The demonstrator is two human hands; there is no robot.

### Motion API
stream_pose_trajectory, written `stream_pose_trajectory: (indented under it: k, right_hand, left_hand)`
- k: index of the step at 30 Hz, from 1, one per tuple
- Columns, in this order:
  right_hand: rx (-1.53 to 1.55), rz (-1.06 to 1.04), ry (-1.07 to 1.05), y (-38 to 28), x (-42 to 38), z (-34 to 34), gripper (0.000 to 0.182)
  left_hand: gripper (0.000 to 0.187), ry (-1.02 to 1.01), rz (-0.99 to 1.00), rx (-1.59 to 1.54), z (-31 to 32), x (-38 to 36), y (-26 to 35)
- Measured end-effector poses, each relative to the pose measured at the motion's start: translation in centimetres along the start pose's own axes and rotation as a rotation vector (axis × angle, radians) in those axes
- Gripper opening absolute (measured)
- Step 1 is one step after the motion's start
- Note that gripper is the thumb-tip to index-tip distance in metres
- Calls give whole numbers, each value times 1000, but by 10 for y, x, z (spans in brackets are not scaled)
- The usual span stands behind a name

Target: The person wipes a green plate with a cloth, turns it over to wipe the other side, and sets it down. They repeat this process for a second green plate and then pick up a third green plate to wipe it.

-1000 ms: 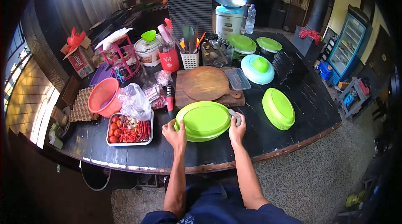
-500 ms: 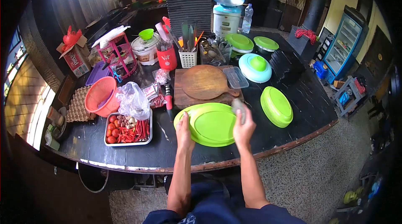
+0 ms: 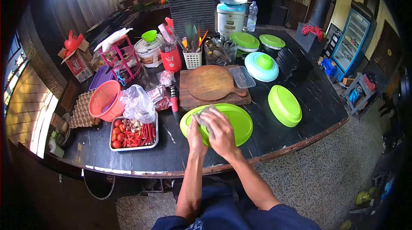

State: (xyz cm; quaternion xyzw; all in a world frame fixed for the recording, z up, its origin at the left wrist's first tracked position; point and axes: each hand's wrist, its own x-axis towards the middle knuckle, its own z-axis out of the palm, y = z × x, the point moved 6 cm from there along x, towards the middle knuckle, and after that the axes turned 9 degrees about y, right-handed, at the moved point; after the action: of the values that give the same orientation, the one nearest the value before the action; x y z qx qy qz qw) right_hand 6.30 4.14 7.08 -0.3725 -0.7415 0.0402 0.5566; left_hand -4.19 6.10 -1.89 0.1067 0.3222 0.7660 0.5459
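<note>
bright daylight from the upper left with glare, heavy fisheye bending and dark vignetted corners, centre sharp.

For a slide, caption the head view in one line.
Right hand presses a grey cloth on a green plate steadied by the left hand, beside a tray of tomatoes and chillies.

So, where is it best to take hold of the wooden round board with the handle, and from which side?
Probably by its short handle, coming from the right. The round wooden board lies flat on the thicker cutting board, so its rim offers little to pinch, while the handle sticks out toward the right front, beside the clear plastic lid.
</note>
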Motion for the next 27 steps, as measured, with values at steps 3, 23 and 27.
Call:
stream_pose_trajectory:
  k: [3,23,27]
  right_hand:
    - [94,-90,1,-21,-19,-2,39]
    - [-86,141,509,84,-35,-88,36]
    - [-115,375,567,104,-9,-106,29]
  left_hand:
    - [46,-73,-18,-63,-4,2,4]
    - [45,-66,-18,-21,-1,9,27]
    - [45,-17,11,103,-3,9,28]
